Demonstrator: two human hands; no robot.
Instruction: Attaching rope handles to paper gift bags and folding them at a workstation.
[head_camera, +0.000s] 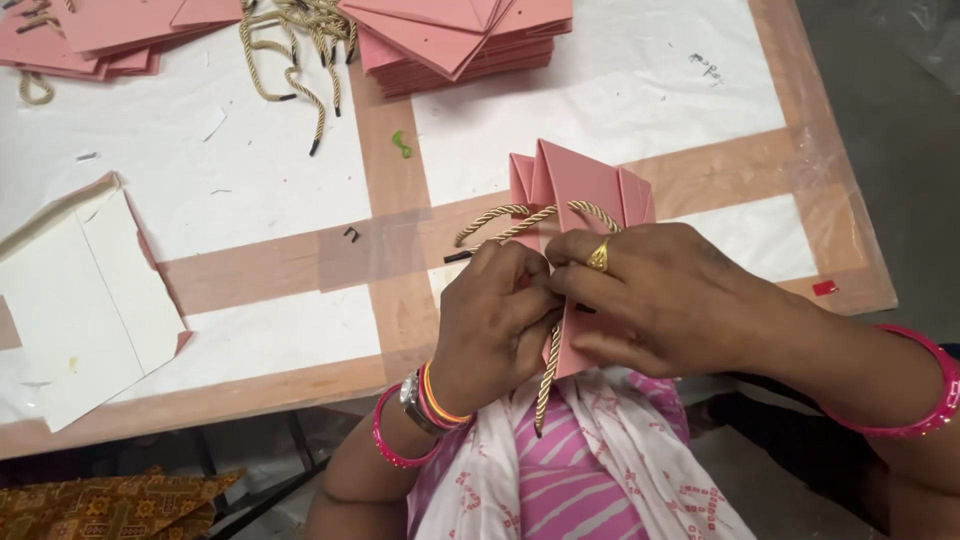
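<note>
The pink folded paper bag (585, 200) stands between my two hands at the near edge of the bench (300, 270). Its long axis runs away from me, folded top pointing to the far side, lower end toward my lap. It is partly hidden under my fingers; only the upper pleats and a strip beside my left hand show.

My left hand (495, 320) is closed in a pinch — fingertips pressed together at the bag's near face, on the gold twisted cord (505, 222), as far as I can tell. The exact contact point is covered by my own knuckles.

My right hand (655, 295) lies across the bag from the right, fingers curled and closed over its pink face, thumb side meeting the left fingertips. The two grips touch each other at the middle of the bag; neither is nearer than the other, both are on it.

The cord loops out above my left hand toward the far left, with a dark tip lying on the bench. A second length hangs below my hands, down over my lap.

Elsewhere — a stack of pink folded bags (460, 40) sits well apart at the far side, loose gold cords (295, 50) beside it, a second pink stack (90, 35) at far left, and a white opened bag (80, 300) to my left.
</note>
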